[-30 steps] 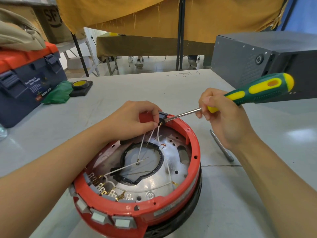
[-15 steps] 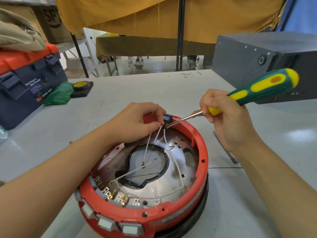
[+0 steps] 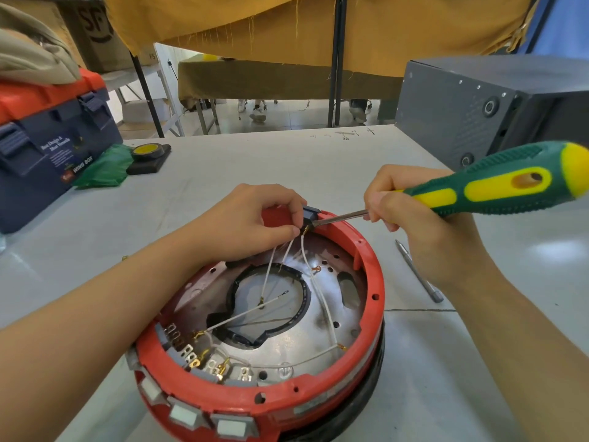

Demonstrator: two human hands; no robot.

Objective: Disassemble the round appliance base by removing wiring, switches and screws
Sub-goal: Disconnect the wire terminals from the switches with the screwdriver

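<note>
Left hand (image 3: 245,224) pinches a small black plastic switch (image 3: 309,215) on the round red plastic appliance base (image 3: 376,282); right hand (image 3: 411,218) grips a ribbed green-and-yellow screwdriver (image 3: 497,186), steel tip hidden behind the switch.

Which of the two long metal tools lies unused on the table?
The slim grey tool right of the red base; the green-yellow screwdriver is in the right hand.

Two bare forearms enter from the lower corners of the view. No sleeve covers either one up to the frame edge. The left hand (image 3: 251,224) and the right hand (image 3: 424,228) are ungloved. Wrists and visible fingers carry no watch, ring or band. Fingernails are short and unpainted.
</note>
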